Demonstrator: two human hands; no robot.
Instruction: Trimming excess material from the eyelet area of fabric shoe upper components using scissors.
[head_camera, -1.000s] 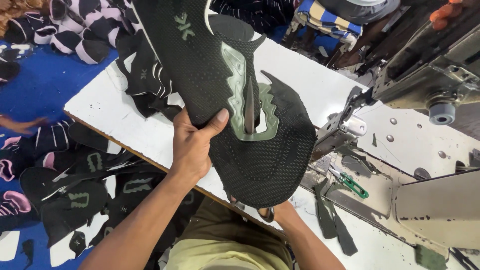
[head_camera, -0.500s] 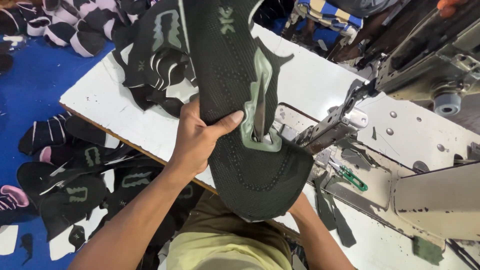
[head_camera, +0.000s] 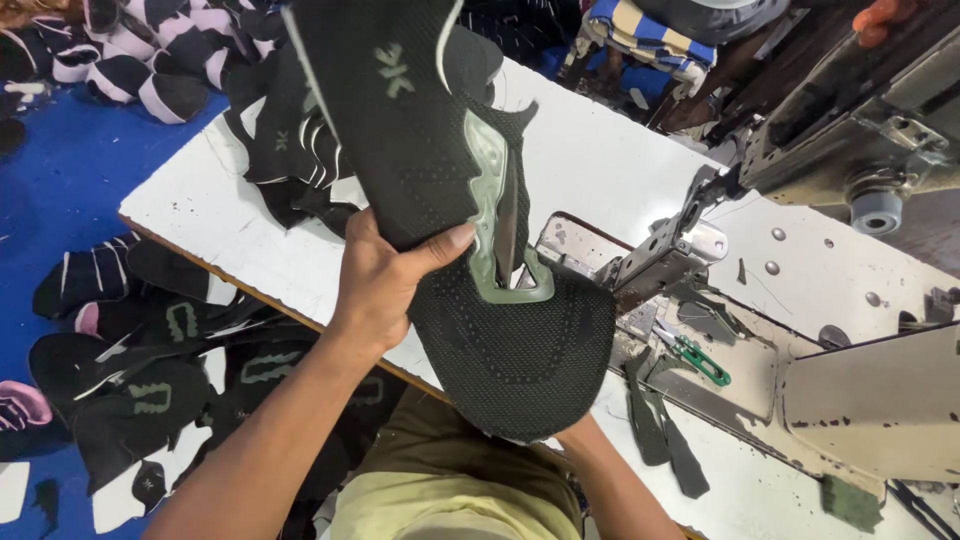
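the left hand is clamped on a dark knit shoe upper above the white worktop; the right hand is hidden beneath it, grip unclear.

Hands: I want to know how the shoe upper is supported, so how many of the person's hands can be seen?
1 clearly: the left hand grips the dark shoe upper's left edge. The right arm reaches under the upper; its hand is hidden.

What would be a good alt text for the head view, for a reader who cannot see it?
A person's left hand grips a dark knit shoe upper with pale green trim, holding it beside a sewing machine on a white table; the right hand is hidden beneath it. More uppers lie on the blue floor.
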